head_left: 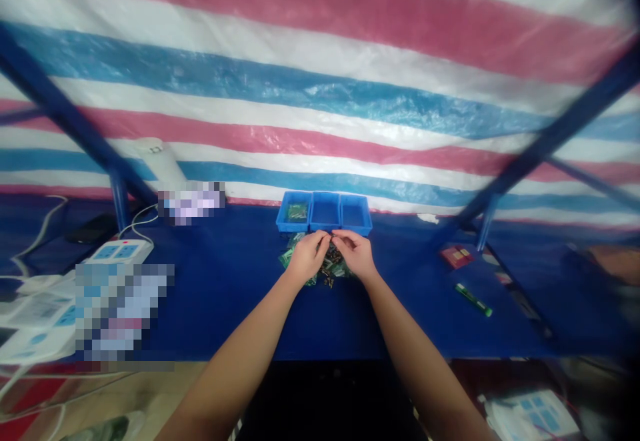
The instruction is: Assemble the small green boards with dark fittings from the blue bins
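My left hand (309,254) and my right hand (355,252) meet fingertip to fingertip just in front of the blue bins. Both are closed in a pinch, and whatever sits between the fingers is too small to name. Under and around them lies a pile of green circuit boards (340,269) mixed with small brass-coloured and dark parts (329,282). Behind the hands stand three joined blue bins. Green pieces (297,211) lie in the left bin (281,217); no contents show in the middle bin (325,209) or the right bin (356,211).
White power strips (133,252) with cables cover the left side, near a dark phone (91,229) and a white cylinder (163,164). A red packet (456,256) and a green stick-like object (473,299) lie right on the blue table (215,301). Blue frame posts flank the striped sheet.
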A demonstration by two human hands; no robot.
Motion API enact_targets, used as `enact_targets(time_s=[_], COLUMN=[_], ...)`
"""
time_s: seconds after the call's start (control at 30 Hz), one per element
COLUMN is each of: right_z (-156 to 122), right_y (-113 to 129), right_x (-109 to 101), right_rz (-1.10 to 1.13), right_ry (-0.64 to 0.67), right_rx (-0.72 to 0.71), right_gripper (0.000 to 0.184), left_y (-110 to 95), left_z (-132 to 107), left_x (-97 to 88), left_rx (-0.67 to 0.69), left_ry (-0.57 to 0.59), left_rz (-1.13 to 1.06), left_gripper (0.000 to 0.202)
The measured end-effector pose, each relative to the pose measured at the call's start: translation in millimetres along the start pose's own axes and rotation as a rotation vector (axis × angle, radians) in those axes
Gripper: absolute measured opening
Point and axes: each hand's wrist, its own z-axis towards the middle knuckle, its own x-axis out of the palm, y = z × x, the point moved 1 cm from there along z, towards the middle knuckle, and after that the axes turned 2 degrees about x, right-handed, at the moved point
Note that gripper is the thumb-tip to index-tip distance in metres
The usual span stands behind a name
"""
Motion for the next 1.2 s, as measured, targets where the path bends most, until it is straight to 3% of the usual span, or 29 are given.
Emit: enact_targets(time_s=[0.17, 0.77, 1.0, 1.2], right_z=[1.0, -0.4, 0.5, 0.6], right_y=[0.6, 1.2, 0.0, -6.3], right_x=[-0.6, -0.1, -1.3, 1.8], right_rz=[0.009, -0.007, -0.051, 0.025], right_ry=[-0.006, 0.004, 0.001, 0.021], right_rx=[0.002, -0.01, -0.034, -0.014], right_gripper=[0.029, 0.025, 0.026, 0.026], left_y=[-0.1, 2.3, 1.5, 2.4], left_z=[-0.5, -0.2, -0.9, -0.5], left_x=[1.7, 1.7, 2.3, 3.5], left_rx=[-0.006, -0.014, -0.026, -0.034], left_ry=[-0.039, 0.047, 0.0, 0.037], left_rz=[-0.017, -0.028, -0.056, -0.047], left_gripper=[0.022, 0.028, 0.023, 0.025])
